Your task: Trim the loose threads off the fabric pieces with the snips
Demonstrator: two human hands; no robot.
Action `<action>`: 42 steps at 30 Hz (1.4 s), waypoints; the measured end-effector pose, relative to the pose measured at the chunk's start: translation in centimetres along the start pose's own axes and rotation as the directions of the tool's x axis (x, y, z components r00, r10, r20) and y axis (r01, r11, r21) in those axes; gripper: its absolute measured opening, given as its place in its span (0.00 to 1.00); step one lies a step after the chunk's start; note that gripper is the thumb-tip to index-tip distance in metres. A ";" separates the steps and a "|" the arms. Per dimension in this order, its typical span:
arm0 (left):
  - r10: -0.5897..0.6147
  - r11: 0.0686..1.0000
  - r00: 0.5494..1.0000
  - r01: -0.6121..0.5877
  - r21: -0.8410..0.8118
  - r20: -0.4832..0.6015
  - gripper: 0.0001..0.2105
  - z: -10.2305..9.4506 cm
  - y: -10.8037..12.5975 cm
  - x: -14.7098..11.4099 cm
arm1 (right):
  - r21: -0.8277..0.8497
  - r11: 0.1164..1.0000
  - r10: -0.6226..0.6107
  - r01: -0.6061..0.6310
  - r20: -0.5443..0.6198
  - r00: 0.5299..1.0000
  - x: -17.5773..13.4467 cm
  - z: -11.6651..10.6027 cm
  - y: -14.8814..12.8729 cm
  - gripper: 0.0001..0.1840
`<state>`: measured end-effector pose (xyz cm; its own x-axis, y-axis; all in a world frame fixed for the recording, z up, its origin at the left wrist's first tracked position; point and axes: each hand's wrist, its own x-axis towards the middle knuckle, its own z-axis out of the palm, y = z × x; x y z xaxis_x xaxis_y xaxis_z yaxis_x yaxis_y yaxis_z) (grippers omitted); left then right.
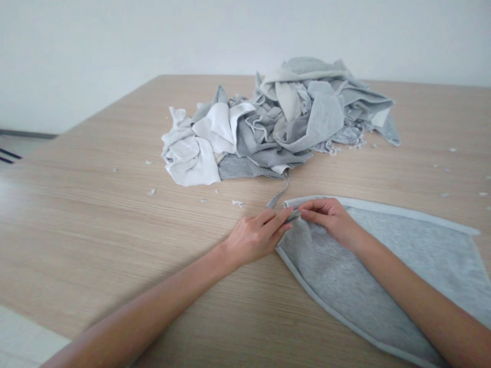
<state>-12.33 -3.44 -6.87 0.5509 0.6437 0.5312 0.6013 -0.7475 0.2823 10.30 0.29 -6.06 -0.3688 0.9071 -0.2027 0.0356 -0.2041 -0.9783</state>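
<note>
Left hand (257, 237) and right hand (332, 220) pinch a pale-edged grey fabric panel (337, 271), likely soft and light, sensibly at its ten-o'clock end.

Matt, heathered cloth with the look of soft knit forms the gray fabric piece (414, 245), its paler edging (402, 212) smoother. The rag heap (326, 112) mixes crumpled, matt gray textiles with smooth white cloth (217, 125). Fine wood grain streaks the low-sheen tabletop (115, 220); scattered scraps (238, 203), too small to judge surely, appear to be fabric. The wall (115, 41) is smooth and matt.
</note>
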 end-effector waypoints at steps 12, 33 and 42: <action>-0.115 0.965 0.993 0.113 -0.236 0.005 0.15 -0.3 0.1 0.3 | -0.007 1.000 0.007 -0.007 -0.011 1.000 0.1 -0.1 0.3 0.12; -0.068 0.982 0.996 0.077 -0.174 0.053 0.19 -1.1 -0.8 -0.7 | -0.045 0.997 -0.062 0.064 0.048 0.997 0.3 -0.1 0.8 0.15; -0.068 0.988 0.997 0.072 -0.138 0.036 0.18 -0.4 -0.1 -0.2 | -0.037 0.997 -0.070 0.073 0.078 0.995 0.4 -0.1 0.6 0.16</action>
<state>-12.71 -3.56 -6.73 0.5295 0.6983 0.4817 0.5537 -0.7146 0.4274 10.29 0.53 -6.75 -0.4418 0.8876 -0.1302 0.0433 -0.1239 -0.9913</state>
